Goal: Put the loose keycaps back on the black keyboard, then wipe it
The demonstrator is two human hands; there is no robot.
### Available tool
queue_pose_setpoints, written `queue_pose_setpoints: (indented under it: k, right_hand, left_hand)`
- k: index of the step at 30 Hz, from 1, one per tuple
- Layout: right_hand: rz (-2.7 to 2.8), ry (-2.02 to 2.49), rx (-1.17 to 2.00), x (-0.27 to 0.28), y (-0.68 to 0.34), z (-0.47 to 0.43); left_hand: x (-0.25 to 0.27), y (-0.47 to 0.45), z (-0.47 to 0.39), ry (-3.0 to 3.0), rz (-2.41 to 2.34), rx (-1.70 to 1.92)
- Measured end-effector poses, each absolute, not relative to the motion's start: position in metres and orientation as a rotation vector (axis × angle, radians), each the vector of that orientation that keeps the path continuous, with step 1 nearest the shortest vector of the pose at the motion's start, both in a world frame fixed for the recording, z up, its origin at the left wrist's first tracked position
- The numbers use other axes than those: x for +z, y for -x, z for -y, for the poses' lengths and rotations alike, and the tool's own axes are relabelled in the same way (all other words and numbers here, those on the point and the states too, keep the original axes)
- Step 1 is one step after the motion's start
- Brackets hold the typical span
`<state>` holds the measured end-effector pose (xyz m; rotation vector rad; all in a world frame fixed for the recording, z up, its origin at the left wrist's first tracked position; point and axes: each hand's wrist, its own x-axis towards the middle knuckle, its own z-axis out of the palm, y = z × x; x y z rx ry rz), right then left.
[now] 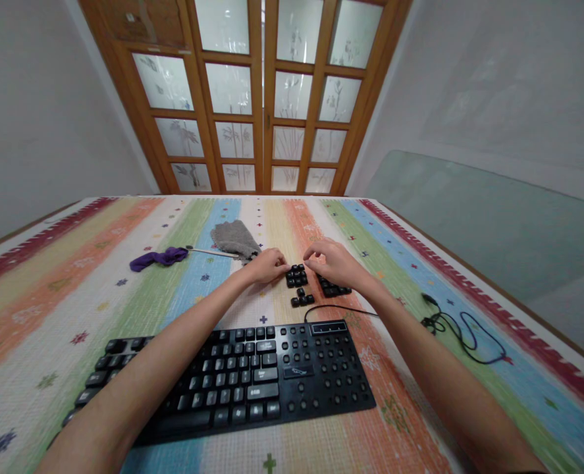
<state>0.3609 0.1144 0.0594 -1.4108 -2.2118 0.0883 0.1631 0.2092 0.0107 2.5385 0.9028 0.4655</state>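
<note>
My left hand (pixel 270 265) is at the left edge of a small block of loose black keycaps (pixel 297 276), its fingers pressed together. Whatever is between those fingertips is too small to make out. On the other side of the block, my right hand (pixel 332 261) hovers with thumb and index finger apart and nothing visible between them. More keycaps (pixel 334 288) lie partly hidden under my right wrist, and a little cluster (pixel 302 299) sits just nearer to me. A black keyboard (pixel 316 401) lies in front, its right-hand sections bare of caps; my left forearm covers part of its keys.
A grey cloth (pixel 235 238) lies beyond my left hand, beside a thin light stick (pixel 215 252) and a purple cloth (pixel 158 259). The keyboard's black cable (pixel 469 336) loops at the right on the striped tablecloth (pixel 183 227). Wooden glazed doors (pixel 263 99) stand behind.
</note>
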Motion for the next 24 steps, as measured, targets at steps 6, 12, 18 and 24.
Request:
queue_pose_setpoints:
  k: [6,12,18,24]
  right_hand:
    - [2.212,1.395,0.083,0.068,-0.358,-0.107]
    - [2.197,1.287,0.222,0.063,-0.343,-0.081]
    - [2.230,1.073,0.442,0.041,-0.322,-0.032]
    - [2.189,1.056,0.472,0.024,-0.310,-0.010]
  left_hand:
    - [0.016,-0.155,-0.208,-2.424,-0.949,0.527]
    - [0.036,-0.129,-0.175,-2.342,-0.806,0.538]
    - [0.043,-0.104,-0.119,-2.271,-0.683,0.411]
    - [0.033,-0.100,-0.096,-2.226,-0.668,0.319]
